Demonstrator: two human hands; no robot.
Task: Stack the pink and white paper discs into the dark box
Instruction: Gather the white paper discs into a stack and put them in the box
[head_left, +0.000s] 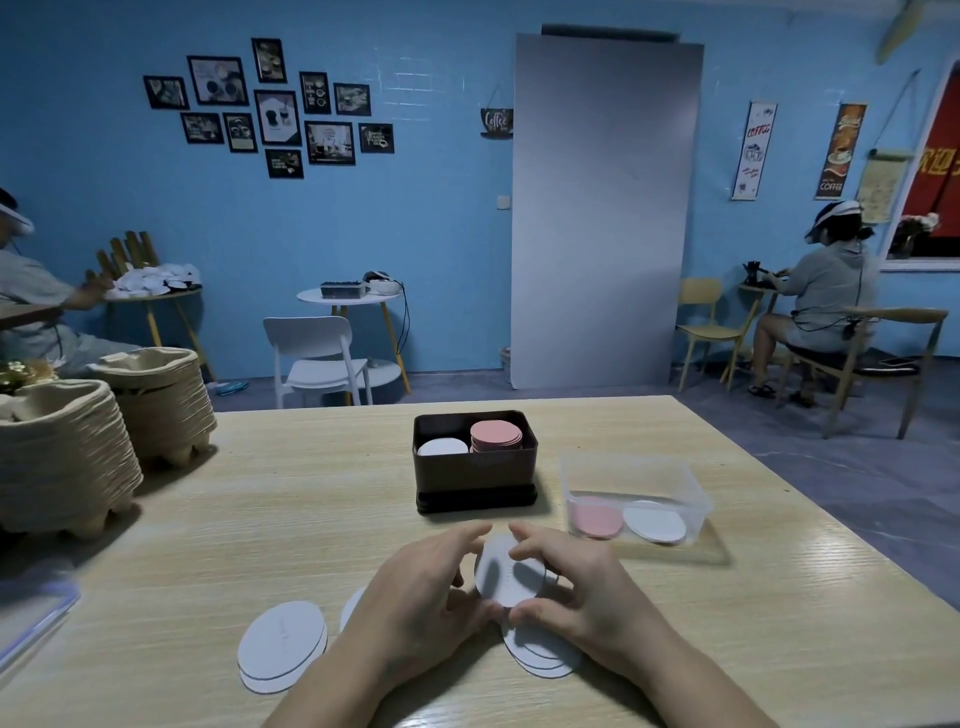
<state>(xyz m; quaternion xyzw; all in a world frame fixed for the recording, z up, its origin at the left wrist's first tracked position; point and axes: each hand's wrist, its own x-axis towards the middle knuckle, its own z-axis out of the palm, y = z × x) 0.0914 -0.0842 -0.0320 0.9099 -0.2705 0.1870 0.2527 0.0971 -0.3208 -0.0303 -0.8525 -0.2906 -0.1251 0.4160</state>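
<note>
Camera position: worn on the person's head, above the near edge of the light wooden table (311, 493).
Direction: forward and down across the tabletop, toward the blue painted wall (415, 208) on the far side of the room.
Nearest in frame: left hand (415, 597) and right hand (576, 587), low centre, close under the lens, pinching a white round paper disc (506, 577) between them; the forearms enter from the bottom edge.
Middle distance: dark rectangular box (475, 478), centred, just beyond the hands.
Lens: wide-angle, taking in table, floor and wall together.
</note>
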